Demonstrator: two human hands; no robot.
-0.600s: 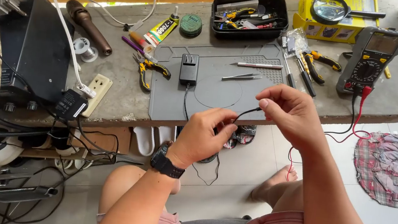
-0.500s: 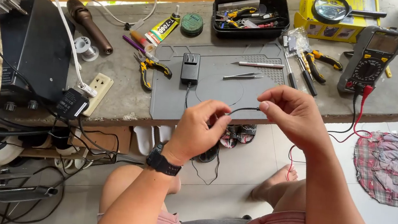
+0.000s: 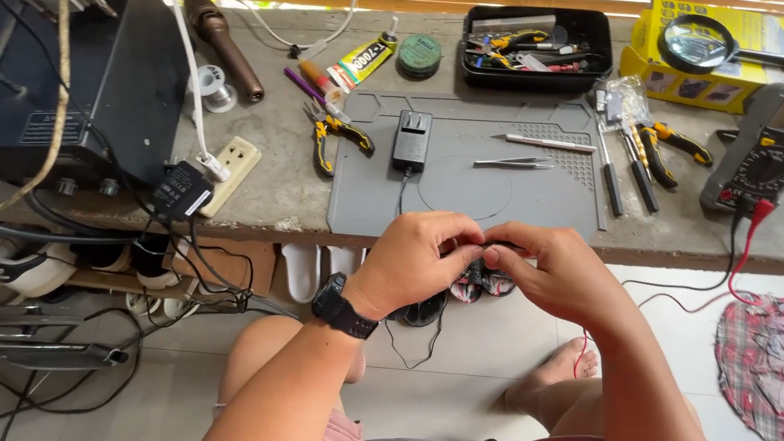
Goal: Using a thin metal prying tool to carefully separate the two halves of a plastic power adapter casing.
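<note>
The left hand (image 3: 417,259) and right hand (image 3: 550,270) meet fingertip to fingertip just below the front edge of the concrete bench (image 3: 531,223), both curled nearly closed and pinching a thin black wire (image 3: 499,245) between them; only a short dark stretch of it shows between the thumbs, and the knuckles hide exactly how each finger grips it. A black wristwatch (image 3: 344,306) sits on the left wrist. From the hands, the large black box-shaped machine (image 3: 62,70) stands at ten o'clock, its left side cut off by the frame and its lower front tangled in cables. The grey work mat (image 3: 477,176) lies at twelve o'clock, carrying a black power adapter (image 3: 412,140) whose cord runs down toward the hands and passes behind them, so whether it is the pinched wire cannot be told. At two o'clock rests a multimeter (image 3: 766,162), its red lead dropping over the bench edge. A black parts tray (image 3: 538,49) at one o'clock holds a jumble too small to sort out. Yellow-handled pliers (image 3: 335,134) lie at eleven o'clock, and tweezers (image 3: 514,163) on the mat at twelve. Dark sandals on the floor are mostly hidden behind the hands.
</note>
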